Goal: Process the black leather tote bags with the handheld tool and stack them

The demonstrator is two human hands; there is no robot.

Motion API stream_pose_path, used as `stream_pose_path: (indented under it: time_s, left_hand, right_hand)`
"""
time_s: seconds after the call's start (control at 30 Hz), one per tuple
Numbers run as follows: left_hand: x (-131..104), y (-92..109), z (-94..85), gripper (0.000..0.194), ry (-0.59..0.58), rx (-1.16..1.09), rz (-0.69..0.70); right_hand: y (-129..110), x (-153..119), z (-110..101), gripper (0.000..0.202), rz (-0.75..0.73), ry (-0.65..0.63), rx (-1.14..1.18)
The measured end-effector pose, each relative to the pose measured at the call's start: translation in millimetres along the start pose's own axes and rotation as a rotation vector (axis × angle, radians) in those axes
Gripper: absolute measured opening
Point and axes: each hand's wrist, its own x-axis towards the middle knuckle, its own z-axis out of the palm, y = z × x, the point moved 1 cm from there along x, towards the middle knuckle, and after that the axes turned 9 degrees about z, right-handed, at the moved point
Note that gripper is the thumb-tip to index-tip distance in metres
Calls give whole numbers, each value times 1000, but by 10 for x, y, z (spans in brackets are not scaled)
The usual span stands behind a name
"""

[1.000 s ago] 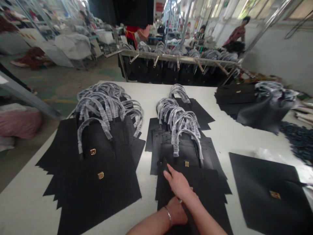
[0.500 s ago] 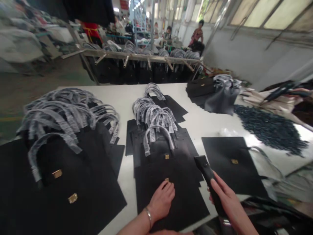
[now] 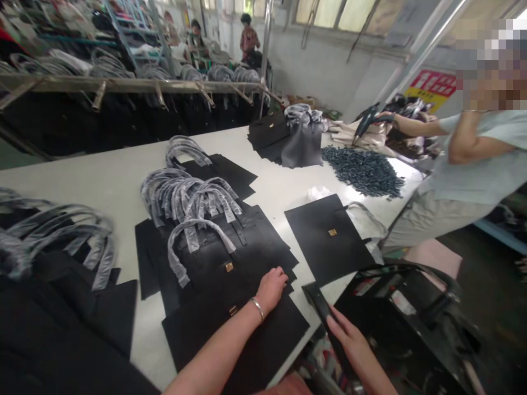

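The left hand (image 3: 272, 288), a silver bracelet (image 3: 258, 309) at its wrist, rested with its fingers bent and close together on the right side of a flat black bag panel (image 3: 284, 329); whether they pinched the material could not be told. The fingers of the right hand (image 3: 349, 334) were wrapped around a long black hand tool with a broad, flat end (image 3: 315, 296), held apart from the panel, just beyond its right corner.

The panel lay at the near edge of a white tabletop (image 3: 94, 170), its small gold clasp (image 3: 233, 311) partly hidden by the left forearm. Just behind that clasp was a square gold clasp (image 3: 229, 267) on the overlapping pile of black bag pieces, with arched handles (image 3: 185, 195) in clear plastic wrap reaching farther back.

To the right lay a separate black panel with a gold clasp (image 3: 325, 247), near a crumpled white plastic scrap (image 3: 319, 193). A second black stack (image 3: 61, 329) filled the lower left.

Farther off, a heap of small dark pieces (image 3: 364, 171) spread near a co-worker in a pale shirt (image 3: 469, 164), whose hand held a dark gun-shaped tool (image 3: 365, 123). Beyond the table, black bags hung below a metal rail (image 3: 135, 86).
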Motion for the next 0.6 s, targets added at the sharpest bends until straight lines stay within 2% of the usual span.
stream_pose_path:
  time_s: [0.1,0.23,0.33,0.47,0.6]
  left_hand:
    - [37,-13,37,12,-34,73,139]
    - [69,43,95,19,-94,181,440]
    - [85,109,144,26,-109,293,595]
    - [90,183,157,32,-113,429,698]
    - [91,210,175,34,-123,481,708]
  right_hand:
    - [37,17,24,62,3,-109,29]
    - [-5,-18,35,65,116,-73,127]
    - [-67,-72,20,69,174,-62,202]
    - [-82,-108,-6,76,206,-71,267]
    - [-53,-99,-18,77,205,-59,310]
